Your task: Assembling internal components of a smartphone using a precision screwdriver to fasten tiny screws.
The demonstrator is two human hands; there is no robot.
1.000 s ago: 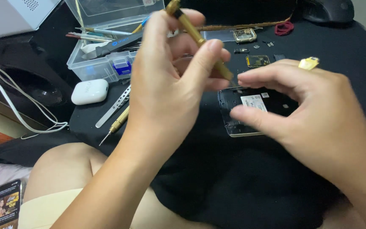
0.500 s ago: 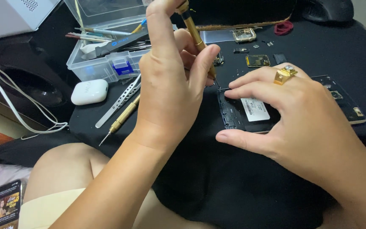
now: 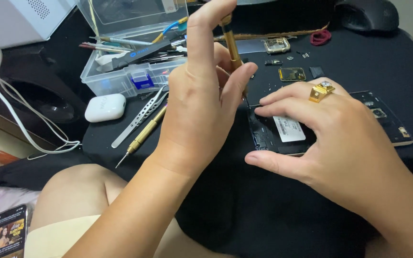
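My left hand (image 3: 201,100) grips a gold precision screwdriver (image 3: 230,40) nearly upright, index finger on its cap, tip down at the top left corner of an opened black phone (image 3: 283,134). The phone lies flat on a black mat (image 3: 264,210), its insides and a white label showing. My right hand (image 3: 331,138), wearing a gold ring, rests over the phone, fingers on its upper edge and thumb along its near edge, pinning it down. The phone's right part (image 3: 388,119) sticks out past my fingers.
A clear plastic box (image 3: 135,62) of tools stands at the back left. A white earbud case (image 3: 104,107), metal tweezers (image 3: 139,117) and a second gold screwdriver (image 3: 144,134) lie beside it. Small phone parts (image 3: 291,74) and a red band (image 3: 320,37) lie behind. Another phone (image 3: 6,235) lies bottom left.
My left hand has swung the screwdriver from slanted to nearly upright and brought its tip down to the phone's corner. My right hand has slid right, uncovering the phone's left part.
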